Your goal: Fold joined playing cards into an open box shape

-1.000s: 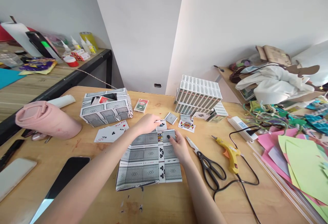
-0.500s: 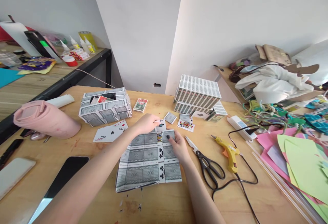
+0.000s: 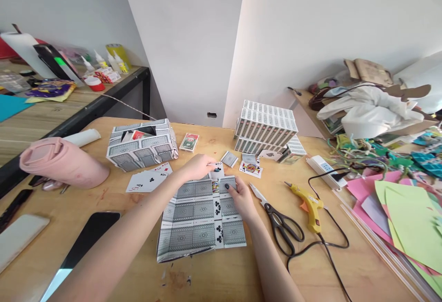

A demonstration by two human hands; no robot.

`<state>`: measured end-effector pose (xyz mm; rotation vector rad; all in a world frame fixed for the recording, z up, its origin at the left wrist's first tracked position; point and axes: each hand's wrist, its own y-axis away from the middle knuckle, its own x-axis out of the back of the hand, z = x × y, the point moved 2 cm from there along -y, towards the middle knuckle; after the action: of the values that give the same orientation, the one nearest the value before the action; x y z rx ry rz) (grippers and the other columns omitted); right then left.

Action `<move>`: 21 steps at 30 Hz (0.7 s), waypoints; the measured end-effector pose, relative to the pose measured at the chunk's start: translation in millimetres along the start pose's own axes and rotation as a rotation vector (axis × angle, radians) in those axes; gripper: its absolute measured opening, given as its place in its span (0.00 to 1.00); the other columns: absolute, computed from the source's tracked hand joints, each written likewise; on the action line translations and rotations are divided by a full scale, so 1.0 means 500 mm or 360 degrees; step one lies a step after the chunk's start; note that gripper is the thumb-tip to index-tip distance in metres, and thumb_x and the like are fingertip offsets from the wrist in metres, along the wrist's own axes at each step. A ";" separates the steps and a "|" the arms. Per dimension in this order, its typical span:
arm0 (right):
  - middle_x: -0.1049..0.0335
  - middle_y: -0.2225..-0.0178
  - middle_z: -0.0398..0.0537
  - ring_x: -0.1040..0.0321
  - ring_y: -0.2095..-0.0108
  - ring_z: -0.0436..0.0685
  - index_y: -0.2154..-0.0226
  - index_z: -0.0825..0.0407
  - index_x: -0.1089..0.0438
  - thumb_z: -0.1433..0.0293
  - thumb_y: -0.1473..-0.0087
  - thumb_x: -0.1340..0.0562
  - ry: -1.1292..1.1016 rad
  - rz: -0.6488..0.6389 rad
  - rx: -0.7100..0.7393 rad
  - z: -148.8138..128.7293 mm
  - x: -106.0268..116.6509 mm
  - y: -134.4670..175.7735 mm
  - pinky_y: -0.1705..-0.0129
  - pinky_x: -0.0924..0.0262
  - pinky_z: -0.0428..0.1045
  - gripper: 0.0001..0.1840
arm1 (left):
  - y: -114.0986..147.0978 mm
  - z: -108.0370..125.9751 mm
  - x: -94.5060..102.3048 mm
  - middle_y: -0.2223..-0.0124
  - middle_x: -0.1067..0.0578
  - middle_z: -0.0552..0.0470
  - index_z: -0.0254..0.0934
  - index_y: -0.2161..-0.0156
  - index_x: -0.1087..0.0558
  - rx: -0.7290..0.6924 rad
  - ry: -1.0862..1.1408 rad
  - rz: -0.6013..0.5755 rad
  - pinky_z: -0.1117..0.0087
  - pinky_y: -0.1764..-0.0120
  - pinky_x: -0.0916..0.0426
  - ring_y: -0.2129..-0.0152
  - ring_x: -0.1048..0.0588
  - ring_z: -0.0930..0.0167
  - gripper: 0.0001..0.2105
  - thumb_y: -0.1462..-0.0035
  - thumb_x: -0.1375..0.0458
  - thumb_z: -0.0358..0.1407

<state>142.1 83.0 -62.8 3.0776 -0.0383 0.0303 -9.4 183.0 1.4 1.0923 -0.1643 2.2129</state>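
Observation:
In the head view, a panel of joined playing cards (image 3: 183, 211) lies on the table, grey patterned backs up, with its left side folded upward. A strip of face-up club cards (image 3: 217, 210) runs through it, near the right column. My left hand (image 3: 200, 167) is closed at the far end, fingertips pinching a face-up club card (image 3: 218, 171). My right hand (image 3: 242, 198) grips the panel's right edge, thumb on top; its other fingers are mostly hidden. Right of it lie black-handled scissors (image 3: 281, 223), blades pointing away.
A yellow glue gun (image 3: 311, 207) with its black cord lies right of the scissors. Behind stand stacked card boxes (image 3: 265, 124) and a card-covered box (image 3: 142, 148). Loose cards (image 3: 147, 181) lie left of the panel. A pink tumbler (image 3: 65, 161) and a phone (image 3: 83, 242) are at left.
The view has shifted very slightly. Both hands keep nearly the same places, on the card and on the panel's right edge.

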 end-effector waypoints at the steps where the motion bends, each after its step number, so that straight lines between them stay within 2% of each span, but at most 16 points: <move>1: 0.28 0.61 0.49 0.32 0.60 0.57 0.57 0.52 0.35 0.66 0.50 0.45 -0.0004 -0.0002 0.0024 0.000 0.001 0.000 0.56 0.38 0.51 0.16 | 0.001 0.001 0.000 0.79 0.32 0.55 0.35 0.76 0.30 -0.0007 0.0004 0.0003 0.73 0.75 0.50 0.80 0.37 0.73 0.14 0.46 0.51 0.41; 8: 0.30 0.58 0.49 0.35 0.54 0.57 0.57 0.52 0.35 0.68 0.49 0.46 0.0162 -0.0039 0.0114 -0.006 0.005 0.001 0.50 0.43 0.51 0.16 | 0.017 0.011 -0.013 0.75 0.27 0.54 0.36 0.72 0.27 -0.0059 0.0009 0.0030 0.73 0.72 0.45 0.77 0.32 0.71 0.13 0.46 0.50 0.40; 14: 0.29 0.60 0.49 0.34 0.57 0.57 0.59 0.52 0.35 0.66 0.49 0.46 0.0092 -0.0042 0.0077 -0.007 0.010 -0.002 0.52 0.41 0.51 0.14 | 0.021 0.007 -0.017 0.67 0.23 0.50 0.37 0.66 0.26 -0.0053 -0.0025 0.0136 0.72 0.67 0.41 0.69 0.29 0.68 0.13 0.44 0.52 0.38; 21: 0.29 0.59 0.49 0.34 0.58 0.57 0.58 0.52 0.34 0.66 0.49 0.44 0.0002 -0.0047 0.0059 0.000 0.013 -0.004 0.53 0.40 0.51 0.15 | 0.020 -0.005 -0.017 0.68 0.23 0.49 0.35 0.65 0.26 -0.0023 -0.0063 0.0187 0.71 0.66 0.40 0.69 0.28 0.66 0.13 0.44 0.51 0.39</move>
<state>148.4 85.0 -62.6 3.1144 0.0080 0.0315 -13.1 171.7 -4.9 1.1454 -0.2678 2.2907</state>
